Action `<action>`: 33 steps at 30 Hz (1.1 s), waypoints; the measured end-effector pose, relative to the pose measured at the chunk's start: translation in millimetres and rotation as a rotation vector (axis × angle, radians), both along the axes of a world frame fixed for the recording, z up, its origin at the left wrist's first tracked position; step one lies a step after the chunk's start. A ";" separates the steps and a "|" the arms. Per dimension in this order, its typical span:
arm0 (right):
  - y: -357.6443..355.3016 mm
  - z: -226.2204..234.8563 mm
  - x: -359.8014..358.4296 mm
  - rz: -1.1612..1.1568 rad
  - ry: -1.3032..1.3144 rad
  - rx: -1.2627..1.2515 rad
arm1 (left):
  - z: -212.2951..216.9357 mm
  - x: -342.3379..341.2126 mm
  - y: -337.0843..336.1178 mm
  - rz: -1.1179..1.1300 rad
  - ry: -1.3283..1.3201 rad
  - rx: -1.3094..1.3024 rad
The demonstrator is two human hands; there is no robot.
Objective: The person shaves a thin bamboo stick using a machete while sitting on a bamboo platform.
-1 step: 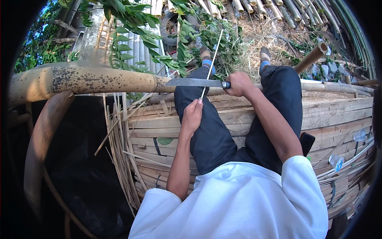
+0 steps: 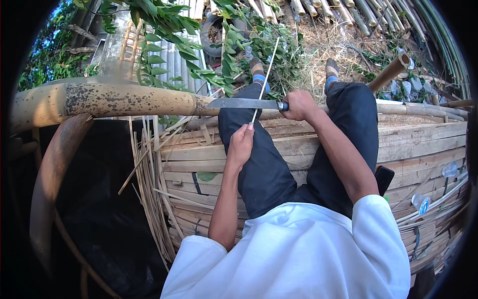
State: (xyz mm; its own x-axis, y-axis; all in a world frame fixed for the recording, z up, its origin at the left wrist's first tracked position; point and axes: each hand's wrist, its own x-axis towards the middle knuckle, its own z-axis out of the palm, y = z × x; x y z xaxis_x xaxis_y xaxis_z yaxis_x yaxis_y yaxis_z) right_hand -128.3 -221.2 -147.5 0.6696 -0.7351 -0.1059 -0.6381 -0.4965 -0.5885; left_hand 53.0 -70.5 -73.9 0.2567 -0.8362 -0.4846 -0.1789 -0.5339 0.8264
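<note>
My left hand (image 2: 241,144) is closed in a pinch on the lower end of a thin, pale bamboo strip (image 2: 270,64), which slants up and away past my left knee. In my right hand (image 2: 299,105) is the dark handle of a knife (image 2: 241,103). Its long grey blade points left and crosses the strip just above my left fingers. The blade's tip overlaps the end of a thick, dark-spotted bamboo pole (image 2: 134,98). How hard the edge presses on the strip I cannot tell.
I sit on stacked bamboo slats (image 2: 199,166). Loose thin strips (image 2: 149,199) hang at their left, beside black sheeting (image 2: 109,209). A phone (image 2: 384,179) and clear plastic cups (image 2: 421,203) lie to the right. Ahead are leafy branches (image 2: 169,45), a tyre (image 2: 211,37) and cut bamboo poles (image 2: 343,15).
</note>
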 end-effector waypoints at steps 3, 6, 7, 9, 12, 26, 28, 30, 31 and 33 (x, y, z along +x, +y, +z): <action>-1.1 1.0 0.3 0.002 0.007 -0.010 | -1.6 2.1 -0.1 -0.003 0.027 -0.005; -1.7 1.1 1.8 0.009 0.016 -0.016 | -8.1 4.7 2.8 -0.015 -0.023 -0.028; -2.4 -0.8 1.1 0.007 0.025 -0.019 | -6.6 2.6 2.1 -0.028 -0.079 -0.045; -11.4 -4.7 -6.9 -0.186 0.011 0.088 | 2.8 4.9 7.0 0.051 0.042 -0.014; -38.7 -7.3 -29.5 -0.442 0.006 0.192 | -2.7 7.9 20.0 0.076 0.055 -0.023; 4.1 10.5 4.1 -0.036 -0.016 0.060 | -6.0 -9.9 2.2 -0.030 -0.359 -0.132; 1.4 11.6 1.2 -0.051 -0.019 0.053 | -4.8 -9.1 2.7 -0.037 -0.380 -0.158; -0.1 13.6 0.0 -0.004 -0.005 0.026 | -6.2 -6.0 3.9 -0.051 -0.384 -0.146; -0.6 12.6 -0.8 -0.006 -0.006 0.026 | -7.8 -4.9 4.3 -0.066 -0.386 -0.133; -1.6 10.2 -0.7 -0.013 0.007 0.025 | -12.2 -2.7 4.5 -0.062 -0.364 -0.142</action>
